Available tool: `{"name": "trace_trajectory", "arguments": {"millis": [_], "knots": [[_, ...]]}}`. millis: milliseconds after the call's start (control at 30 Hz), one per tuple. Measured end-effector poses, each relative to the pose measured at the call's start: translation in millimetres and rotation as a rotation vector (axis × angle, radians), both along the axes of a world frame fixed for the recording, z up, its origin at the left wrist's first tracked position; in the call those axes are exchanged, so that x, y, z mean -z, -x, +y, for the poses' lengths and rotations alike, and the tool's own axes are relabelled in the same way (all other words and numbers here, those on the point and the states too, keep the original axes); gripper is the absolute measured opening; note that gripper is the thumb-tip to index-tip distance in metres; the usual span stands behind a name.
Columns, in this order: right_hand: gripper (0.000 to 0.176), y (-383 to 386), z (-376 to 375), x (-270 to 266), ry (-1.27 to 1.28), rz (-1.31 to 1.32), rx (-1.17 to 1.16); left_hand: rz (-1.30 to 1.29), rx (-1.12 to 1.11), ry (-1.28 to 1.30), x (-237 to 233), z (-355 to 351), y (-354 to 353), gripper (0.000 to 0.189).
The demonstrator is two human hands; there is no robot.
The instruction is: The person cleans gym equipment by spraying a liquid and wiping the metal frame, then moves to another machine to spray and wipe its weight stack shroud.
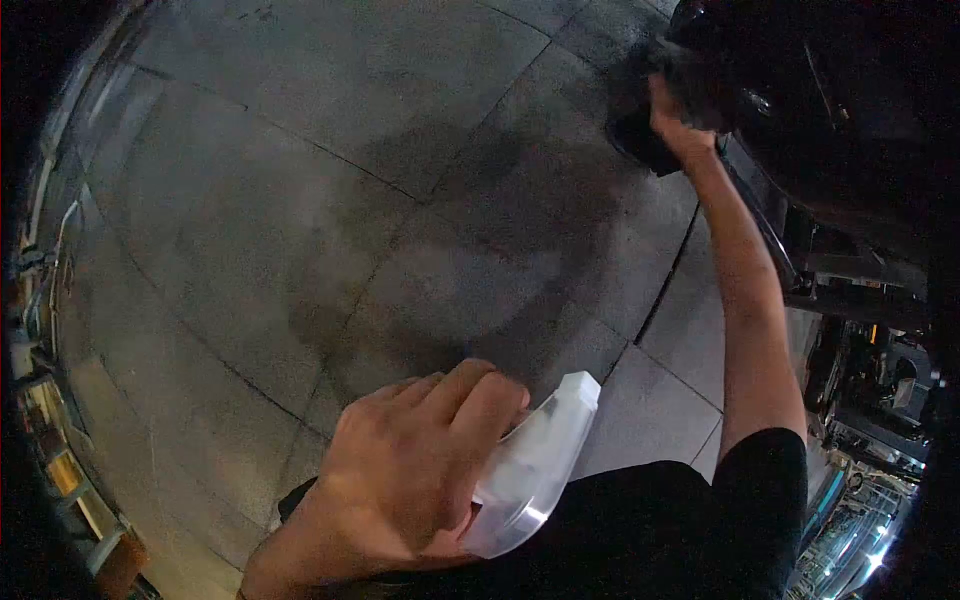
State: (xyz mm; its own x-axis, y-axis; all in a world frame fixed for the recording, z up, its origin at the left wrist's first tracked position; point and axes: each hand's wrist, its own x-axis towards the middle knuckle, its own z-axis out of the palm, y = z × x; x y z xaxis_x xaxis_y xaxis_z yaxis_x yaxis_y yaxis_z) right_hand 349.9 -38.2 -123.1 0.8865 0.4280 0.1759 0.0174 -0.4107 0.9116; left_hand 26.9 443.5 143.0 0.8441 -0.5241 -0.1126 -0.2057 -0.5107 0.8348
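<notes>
In the lower middle, my left hand (430, 450) is wrapped round a spray bottle, whose white trigger head (545, 440) with a square nozzle points up and to the right. The rest of the bottle is hidden behind the hand and against my dark shirt. My right arm reaches far forward to the upper right. There my right hand (685, 130) is closed on what looks like a dark cloth (695, 85), blurred and pressed against a dark, glossy vehicle (800, 130). A black part (640, 140) sticks out beside the fingers; its kind is hard to make out.
Grey floor tiles (250, 200) with dark joints and shadows spread ahead. At the right edge are machine parts (890, 380) and shiny, brightly lit items (865, 530). Along the left edge stand shelves or racks (65, 470) with yellowish things, bent by the lens.
</notes>
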Motion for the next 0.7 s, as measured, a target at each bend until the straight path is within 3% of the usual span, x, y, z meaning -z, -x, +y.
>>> {"name": "trace_trajectory", "arguments": {"millis": [33, 100, 133, 167, 200, 267, 367, 433, 500, 533, 700], "knots": [[0.05, 5.0, -3.3, 12.3, -0.098, 0.057, -0.021, 0.002, 0.056, -0.018, 0.9, 1.6, 0.8, 0.051], [0.054, 26.4, 25.4, 16.8, -1.205, 0.324, 0.016, -0.01, 0.108, -0.029, 3.4, 0.0, 0.7, 0.06], [0.057, 11.4, 1.7, 75.4, -1.461, 0.348, -0.123, -0.022, 0.062, -0.003, 3.8, -3.3, 1.4, 0.052], [0.06, -3.3, -22.6, 133.5, -1.701, 0.384, -0.284, -0.048, 0.008, 0.021, 2.9, -6.1, 3.3, 0.046], [0.06, -8.7, -33.3, 169.7, -1.702, 0.381, -0.291, -0.055, 0.006, 0.019, 0.1, -7.1, 6.0, 0.046], [0.066, -15.4, -42.4, 206.2, -1.977, 0.67, -0.058, -0.052, 0.019, 0.075, -3.2, -9.1, 8.9, 0.045], [0.064, 54.3, 39.8, 36.8, -0.926, 0.542, 0.315, -0.065, 0.05, 0.06, -4.8, -12.8, 14.6, 0.044], [0.061, 83.3, 44.1, -53.1, -1.464, 0.567, 0.191, -0.059, 0.077, 0.059, -8.9, -12.6, 16.3, 0.042], [0.064, 86.0, 43.0, -123.5, -1.586, 0.401, 0.322, -0.054, 0.1, 0.058, -9.6, -14.0, 14.4, 0.04], [0.064, 84.1, 38.7, -123.4, -1.582, 0.397, 0.326, -0.052, 0.105, 0.047, -7.9, -12.2, 12.4, 0.038], [0.056, 91.4, -20.8, -70.2, -0.34, 0.289, 0.151, -0.06, 0.092, 0.032, 4.3, -15.4, 4.3, 0.036]]}}
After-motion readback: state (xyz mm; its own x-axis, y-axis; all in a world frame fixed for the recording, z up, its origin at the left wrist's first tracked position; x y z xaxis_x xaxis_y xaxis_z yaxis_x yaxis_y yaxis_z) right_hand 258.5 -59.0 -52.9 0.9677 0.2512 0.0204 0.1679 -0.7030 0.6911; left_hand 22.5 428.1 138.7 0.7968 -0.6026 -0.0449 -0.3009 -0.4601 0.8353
